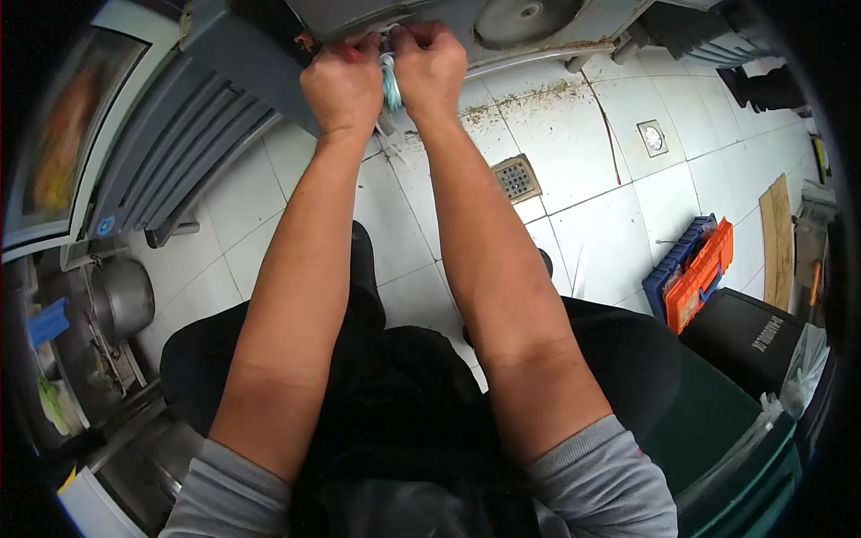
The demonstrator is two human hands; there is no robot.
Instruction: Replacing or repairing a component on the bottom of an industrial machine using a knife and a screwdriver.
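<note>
Working at the far side of the scene, the person had both arms stretched out over the tiled floor. The left hand and right hand were side by side, both closed, fingers curled in on the far end of a pale teal bundle of looped strands. The bundle sat between the hands, just beside the near edge of a grey appliance. Exact fingertip contact was hidden by the knuckles; could not tell which fingers pinched what. Step in hand, as judged: close two-handed fiddling with the bundle's far end, likely tying or untying. Next move probably called for one hand steadying the bundle while the other worked the end. Floor drain lay nearer, to the right; orange-and-blue toolbox well apart, farther right.
</note>
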